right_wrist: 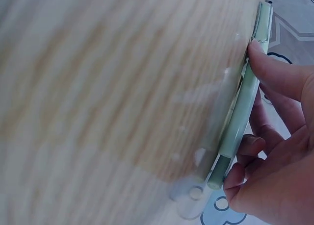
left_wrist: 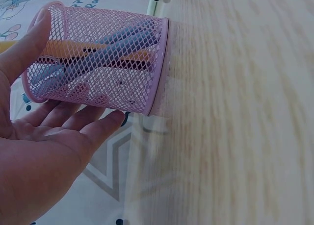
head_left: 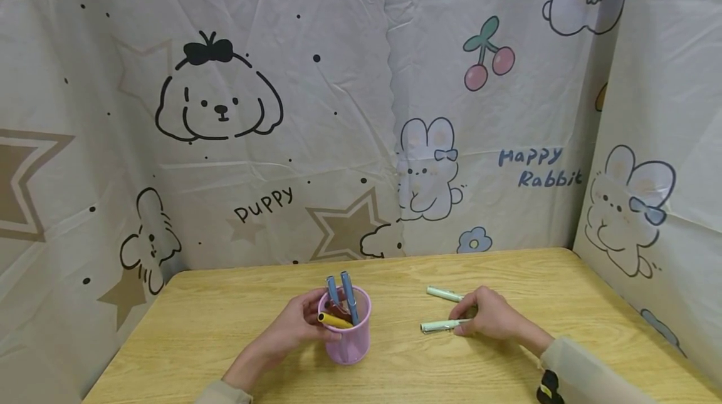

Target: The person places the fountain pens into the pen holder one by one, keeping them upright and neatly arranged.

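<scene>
The near green pen lies on the table, right of its middle, its clipped cap pointing toward the left edge. The right hand pinches it, thumb on the near side and fingers curled in on the far side; the capped end sticks out past the thumb, and the barrel runs back under the palm. Just beyond, closer to the table's far edge, lies the far green pen, its inner end hidden by the fingers. Left of both, well apart, the pink mesh cup stands upright. The left hand holds it from the left, thumb across the rim, fingers spread along the far side. Inside lean two blue pens and a yellow pen. A printed curtain hangs behind the far edge.
</scene>
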The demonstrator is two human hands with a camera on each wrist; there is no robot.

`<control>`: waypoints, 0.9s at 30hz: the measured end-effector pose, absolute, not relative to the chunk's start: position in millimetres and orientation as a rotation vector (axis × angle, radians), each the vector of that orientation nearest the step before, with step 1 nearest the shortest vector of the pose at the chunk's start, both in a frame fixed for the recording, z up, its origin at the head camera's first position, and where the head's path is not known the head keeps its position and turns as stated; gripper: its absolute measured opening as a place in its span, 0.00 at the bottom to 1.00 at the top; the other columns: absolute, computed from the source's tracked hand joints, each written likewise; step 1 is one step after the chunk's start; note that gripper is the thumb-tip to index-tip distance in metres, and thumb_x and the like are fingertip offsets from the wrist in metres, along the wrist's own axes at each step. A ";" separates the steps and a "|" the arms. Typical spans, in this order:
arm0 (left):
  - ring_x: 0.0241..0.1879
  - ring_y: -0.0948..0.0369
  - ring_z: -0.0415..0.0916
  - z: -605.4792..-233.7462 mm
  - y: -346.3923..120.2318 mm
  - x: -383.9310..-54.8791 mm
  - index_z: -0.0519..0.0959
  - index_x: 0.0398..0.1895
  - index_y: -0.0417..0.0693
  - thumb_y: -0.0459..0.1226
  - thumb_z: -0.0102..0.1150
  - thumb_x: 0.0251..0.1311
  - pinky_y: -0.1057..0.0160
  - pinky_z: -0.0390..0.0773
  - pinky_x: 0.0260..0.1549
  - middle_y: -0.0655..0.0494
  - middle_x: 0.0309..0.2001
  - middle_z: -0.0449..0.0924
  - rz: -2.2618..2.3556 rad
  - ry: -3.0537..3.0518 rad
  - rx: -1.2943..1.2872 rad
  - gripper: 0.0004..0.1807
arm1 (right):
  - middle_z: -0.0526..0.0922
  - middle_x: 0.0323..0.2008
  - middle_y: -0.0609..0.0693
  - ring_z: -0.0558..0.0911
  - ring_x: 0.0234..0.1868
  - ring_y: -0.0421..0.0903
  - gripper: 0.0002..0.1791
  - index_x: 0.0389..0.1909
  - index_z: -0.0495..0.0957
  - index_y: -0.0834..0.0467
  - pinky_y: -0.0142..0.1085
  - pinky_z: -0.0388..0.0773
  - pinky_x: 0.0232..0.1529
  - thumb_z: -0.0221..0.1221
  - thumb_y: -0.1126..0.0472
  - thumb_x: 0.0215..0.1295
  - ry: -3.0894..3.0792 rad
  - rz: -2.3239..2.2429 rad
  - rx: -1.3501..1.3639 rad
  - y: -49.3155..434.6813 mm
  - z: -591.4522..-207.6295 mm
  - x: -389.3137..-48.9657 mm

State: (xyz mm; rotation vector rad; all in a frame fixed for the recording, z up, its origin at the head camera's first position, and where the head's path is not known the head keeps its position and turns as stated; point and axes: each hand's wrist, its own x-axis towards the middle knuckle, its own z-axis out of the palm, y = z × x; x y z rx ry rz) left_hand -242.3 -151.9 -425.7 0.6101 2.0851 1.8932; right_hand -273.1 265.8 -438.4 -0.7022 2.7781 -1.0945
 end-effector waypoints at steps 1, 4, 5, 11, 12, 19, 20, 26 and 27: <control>0.60 0.47 0.80 -425.8 -151.7 -242.4 0.64 0.76 0.30 0.28 0.78 0.56 0.57 0.79 0.61 0.37 0.65 0.78 1.893 2.085 0.611 0.46 | 0.87 0.36 0.43 0.81 0.40 0.45 0.09 0.35 0.92 0.53 0.42 0.78 0.41 0.80 0.62 0.53 2.776 -1.096 -0.701 265.9 -438.6 -272.9; 0.60 0.47 0.80 -425.8 -151.5 -242.4 0.64 0.76 0.30 0.28 0.78 0.56 0.57 0.79 0.61 0.37 0.65 0.78 1.896 2.083 0.609 0.46 | 0.87 0.36 0.42 0.81 0.40 0.45 0.09 0.35 0.92 0.53 0.44 0.78 0.41 0.81 0.61 0.53 2.784 -1.088 -0.697 266.1 -438.9 -273.2; 0.61 0.47 0.80 -425.7 -151.4 -242.3 0.64 0.76 0.30 0.28 0.78 0.56 0.57 0.79 0.62 0.37 0.65 0.78 1.897 2.082 0.608 0.46 | 0.87 0.36 0.42 0.81 0.40 0.45 0.10 0.35 0.92 0.52 0.44 0.78 0.41 0.81 0.61 0.53 2.792 -1.081 -0.689 265.9 -438.9 -273.2; 0.60 0.47 0.80 -425.5 -151.4 -242.1 0.64 0.76 0.30 0.28 0.78 0.56 0.56 0.78 0.62 0.37 0.65 0.79 1.898 2.084 0.607 0.46 | 0.87 0.35 0.41 0.82 0.39 0.44 0.10 0.34 0.92 0.51 0.45 0.78 0.42 0.82 0.60 0.51 2.822 -1.052 -0.664 264.2 -437.5 -272.2; 0.60 0.47 0.80 -425.6 -151.3 -242.2 0.65 0.76 0.31 0.28 0.78 0.56 0.56 0.79 0.62 0.38 0.64 0.79 1.898 2.084 0.607 0.46 | 0.87 0.35 0.41 0.81 0.39 0.44 0.10 0.34 0.92 0.51 0.45 0.78 0.42 0.82 0.61 0.51 2.824 -1.050 -0.667 264.1 -437.2 -271.9; 0.60 0.47 0.80 -425.6 -150.5 -242.2 0.65 0.76 0.30 0.28 0.78 0.56 0.57 0.79 0.61 0.38 0.65 0.78 1.899 2.078 0.610 0.46 | 0.87 0.35 0.40 0.80 0.39 0.44 0.10 0.33 0.92 0.51 0.45 0.76 0.41 0.82 0.61 0.50 2.841 -1.023 -0.669 263.2 -436.1 -271.3; 0.61 0.47 0.80 -425.7 -150.6 -242.3 0.64 0.76 0.30 0.28 0.78 0.56 0.57 0.79 0.61 0.38 0.65 0.78 1.901 2.075 0.608 0.46 | 0.87 0.35 0.40 0.80 0.39 0.44 0.10 0.33 0.92 0.50 0.44 0.76 0.41 0.82 0.61 0.50 2.845 -1.019 -0.670 263.1 -436.2 -271.6; 0.62 0.47 0.79 -427.1 -151.2 -243.4 0.64 0.77 0.31 0.28 0.78 0.56 0.59 0.80 0.59 0.38 0.66 0.77 1.911 2.057 0.607 0.46 | 0.86 0.35 0.39 0.80 0.39 0.42 0.10 0.32 0.92 0.49 0.43 0.76 0.41 0.82 0.60 0.50 2.870 -0.982 -0.690 262.4 -436.8 -273.5; 0.62 0.47 0.79 -427.2 -151.3 -243.5 0.64 0.77 0.31 0.28 0.78 0.56 0.59 0.80 0.60 0.38 0.66 0.77 1.912 2.056 0.609 0.46 | 0.86 0.35 0.38 0.80 0.39 0.42 0.10 0.32 0.92 0.48 0.43 0.76 0.41 0.83 0.60 0.50 2.874 -0.976 -0.692 262.1 -436.5 -273.6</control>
